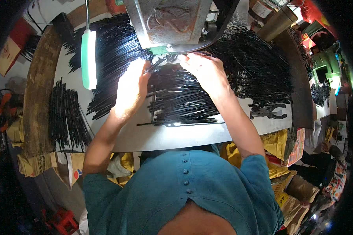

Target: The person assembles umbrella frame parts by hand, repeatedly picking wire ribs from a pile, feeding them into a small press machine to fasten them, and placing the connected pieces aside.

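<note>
Both my hands are raised to the base of a grey metal machine [166, 23] with a rusty raised emblem. My left hand [131, 88] is closed, its fingertips pinching a thin black rod just left of the machine's small work point [169, 58]. From the other side my right hand [208, 72] pinches another dark thin piece, held close under the machine's edge. Whether the two pieces are joined cannot be made out. Between my forearms lies a pile of thin black rods [184, 100], mostly sideways.
More black rods heap up at the back left [113, 66] and right [259, 62]; a separate bundle [68, 117] lies far left. Pliers [268, 111] rest on the white tabletop [172, 139] at right. A lit green-and-white lamp [89, 58] hangs at left. A metal tube [277, 22] stands back right.
</note>
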Demonstrator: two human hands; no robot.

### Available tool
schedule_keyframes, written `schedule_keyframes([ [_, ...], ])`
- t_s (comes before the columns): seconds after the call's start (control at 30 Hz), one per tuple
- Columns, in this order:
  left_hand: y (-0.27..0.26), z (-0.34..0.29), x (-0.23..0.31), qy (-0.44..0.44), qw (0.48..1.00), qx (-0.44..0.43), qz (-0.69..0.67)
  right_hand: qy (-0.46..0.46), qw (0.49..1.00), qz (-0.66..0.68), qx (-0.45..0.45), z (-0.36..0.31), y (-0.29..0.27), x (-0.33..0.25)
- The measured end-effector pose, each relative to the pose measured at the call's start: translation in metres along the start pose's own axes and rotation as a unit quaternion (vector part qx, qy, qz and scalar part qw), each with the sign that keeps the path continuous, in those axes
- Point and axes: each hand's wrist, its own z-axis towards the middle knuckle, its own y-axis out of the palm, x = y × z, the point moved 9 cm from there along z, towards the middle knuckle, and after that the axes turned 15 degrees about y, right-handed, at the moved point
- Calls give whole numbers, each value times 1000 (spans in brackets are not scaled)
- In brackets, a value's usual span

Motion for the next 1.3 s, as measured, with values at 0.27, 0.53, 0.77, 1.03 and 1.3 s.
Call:
schedule_keyframes([
  [0.27,9,4,5,46,997,-34,60,150,898,413,-14,9,10,37],
  [0.53,8,3,2,37,998,-20,56,96,918,384,-14,9,12,35],
  [0.77,8,1,0,22,999,-9,42,152,903,402,-14,7,16,33],
  [1.03,11,-2,-3,46,999,-1,28,132,914,383,-21,7,16,33],
  [1.3,12,7,11,54,980,-100,165,121,900,419,-17,8,15,32],
])
